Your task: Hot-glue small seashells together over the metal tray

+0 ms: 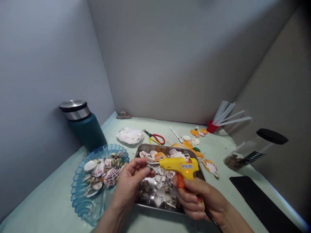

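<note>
My right hand (194,197) is wrapped round the handle of a yellow glue gun (175,163) with an orange trigger. Its metal nozzle points left, at a small shell (150,164) pinched between the fingertips of my left hand (133,178). The fingers partly cover that shell, and whether the nozzle touches it I cannot tell. Both hands are above a metal tray (145,149) holding many white, brown and orange shells. On the left, a blue scalloped dish (80,204) carries a heap of larger shells.
Behind the tray lie scissors (159,139), a white crumpled packet (130,136) and a pen (176,135). Orange shell pieces (188,145) lie right of it. A teal bottle (87,131), a red cup (212,127) of glue sticks, a clear jar (247,152) and a black phone (259,200) stand or lie around.
</note>
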A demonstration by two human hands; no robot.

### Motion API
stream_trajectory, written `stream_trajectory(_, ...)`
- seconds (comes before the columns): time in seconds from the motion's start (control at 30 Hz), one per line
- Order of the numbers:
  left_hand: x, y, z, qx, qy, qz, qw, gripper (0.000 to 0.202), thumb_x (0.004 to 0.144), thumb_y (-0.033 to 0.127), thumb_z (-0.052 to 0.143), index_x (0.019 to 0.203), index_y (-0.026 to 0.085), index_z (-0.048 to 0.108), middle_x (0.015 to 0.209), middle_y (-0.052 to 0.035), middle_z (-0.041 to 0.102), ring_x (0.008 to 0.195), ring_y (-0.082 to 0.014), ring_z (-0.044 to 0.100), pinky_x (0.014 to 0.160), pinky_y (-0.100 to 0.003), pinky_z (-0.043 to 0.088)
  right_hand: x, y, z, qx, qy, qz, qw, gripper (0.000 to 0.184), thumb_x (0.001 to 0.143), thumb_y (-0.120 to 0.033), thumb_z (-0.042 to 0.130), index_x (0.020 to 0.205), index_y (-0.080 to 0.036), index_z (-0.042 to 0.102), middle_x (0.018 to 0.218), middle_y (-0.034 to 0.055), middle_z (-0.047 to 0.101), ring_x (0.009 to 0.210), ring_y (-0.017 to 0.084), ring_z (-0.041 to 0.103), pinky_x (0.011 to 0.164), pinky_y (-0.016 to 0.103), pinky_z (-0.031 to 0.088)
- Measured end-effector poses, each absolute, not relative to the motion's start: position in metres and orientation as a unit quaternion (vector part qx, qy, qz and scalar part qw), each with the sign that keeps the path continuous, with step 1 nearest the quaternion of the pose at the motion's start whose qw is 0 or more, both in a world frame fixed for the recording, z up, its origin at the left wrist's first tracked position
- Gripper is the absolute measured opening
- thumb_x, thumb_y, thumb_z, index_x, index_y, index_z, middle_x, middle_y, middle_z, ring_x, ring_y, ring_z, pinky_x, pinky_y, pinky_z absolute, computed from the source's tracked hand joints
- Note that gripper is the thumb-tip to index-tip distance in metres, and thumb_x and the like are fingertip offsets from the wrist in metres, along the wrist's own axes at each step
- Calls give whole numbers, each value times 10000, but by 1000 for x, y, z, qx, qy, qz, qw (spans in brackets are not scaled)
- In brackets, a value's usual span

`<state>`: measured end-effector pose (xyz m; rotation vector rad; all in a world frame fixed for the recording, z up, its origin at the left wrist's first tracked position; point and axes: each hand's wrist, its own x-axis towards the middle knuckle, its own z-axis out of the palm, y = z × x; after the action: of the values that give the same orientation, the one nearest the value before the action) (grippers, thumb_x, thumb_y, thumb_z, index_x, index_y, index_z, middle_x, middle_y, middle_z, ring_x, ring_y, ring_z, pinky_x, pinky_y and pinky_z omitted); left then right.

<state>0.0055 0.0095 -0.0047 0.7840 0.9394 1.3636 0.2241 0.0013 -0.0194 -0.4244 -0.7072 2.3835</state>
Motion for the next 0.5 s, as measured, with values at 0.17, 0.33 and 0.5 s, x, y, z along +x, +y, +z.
stream_trajectory(0.17, 8, 12, -5, 313, 404, 610, 605, 301, 581, 210, 842, 838, 155, 694, 672, 21, 652, 572, -128, 661, 596, -227, 507, 224, 0, -17, -188, -288, 880, 327, 236, 830, -343, 707, 951, -145, 666, 490, -94, 425, 337, 7, 229, 322, 108, 288)
stream_trajectory(0.33, 7, 12, -6, 324, 389, 610, 610, 284, 640, 205, 812, 887, 157, 680, 677, 17, 654, 592, -115, 649, 612, -217, 499, 224, -4, -15, -224, -335, 856, 323, 288, 808, -375, 724, 958, -145, 637, 497, -97, 424, 342, 8, 267, 333, 113, 299)
stream_trajectory(0.5, 5, 12, -9, 328, 389, 608, 609, 273, 653, 211, 803, 888, 159, 674, 684, 12, 657, 595, -113, 642, 616, -217, 491, 222, -5, -12, -241, -356, 841, 330, 300, 799, -374, 735, 948, -139, 625, 495, -101, 423, 345, 8, 271, 340, 119, 297)
